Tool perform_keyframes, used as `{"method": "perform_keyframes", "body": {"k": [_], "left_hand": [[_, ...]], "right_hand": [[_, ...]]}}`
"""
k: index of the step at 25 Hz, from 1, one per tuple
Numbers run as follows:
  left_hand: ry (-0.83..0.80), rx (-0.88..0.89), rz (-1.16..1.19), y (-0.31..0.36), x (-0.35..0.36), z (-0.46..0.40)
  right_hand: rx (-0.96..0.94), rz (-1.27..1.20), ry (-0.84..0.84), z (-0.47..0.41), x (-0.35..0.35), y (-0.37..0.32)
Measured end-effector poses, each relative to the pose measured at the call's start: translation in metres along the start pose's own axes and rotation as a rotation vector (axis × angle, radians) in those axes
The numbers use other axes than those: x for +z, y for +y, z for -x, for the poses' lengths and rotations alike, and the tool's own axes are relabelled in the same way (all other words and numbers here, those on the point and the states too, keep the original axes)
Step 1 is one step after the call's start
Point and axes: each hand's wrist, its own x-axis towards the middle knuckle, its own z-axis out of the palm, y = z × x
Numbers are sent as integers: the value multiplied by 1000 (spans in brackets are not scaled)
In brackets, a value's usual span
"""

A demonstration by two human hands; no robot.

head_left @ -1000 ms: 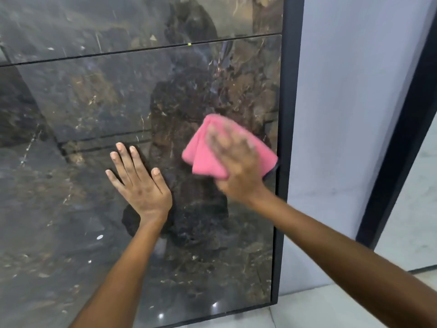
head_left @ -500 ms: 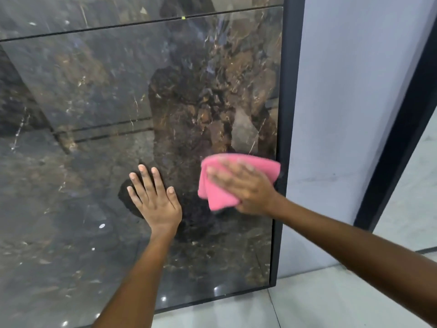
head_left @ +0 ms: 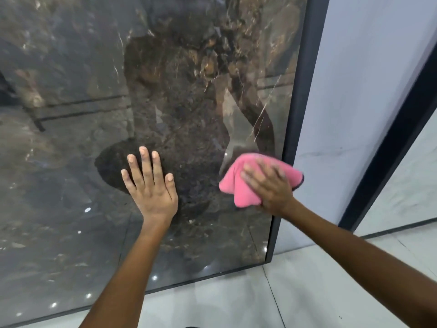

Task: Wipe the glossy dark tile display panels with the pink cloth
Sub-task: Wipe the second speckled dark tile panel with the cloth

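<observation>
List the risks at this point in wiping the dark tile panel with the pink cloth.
1. The left hand lies bare and flat on the glossy panel, so it will likely leave fingerprints on the surface.
2. The pink cloth is bunched under the right hand, so each pass may cover only a narrow strip and leave streaks.
3. The cloth sits against the black frame; grime from that edge could smear onto the tile.

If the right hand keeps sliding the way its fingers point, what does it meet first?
The right hand, pressing the pink cloth, points up-left along the dark tile panel. That way looks free: only bare glossy tile ahead, no frame or other obstacle.
</observation>
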Motion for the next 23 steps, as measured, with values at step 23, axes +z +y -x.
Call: {"method": "perform_keyframes", "body": {"k": [23], "left_hand": [[-104,34,-24,-35,2,86]], "right_hand": [[-647,2,-258,19,41,-117]]}}
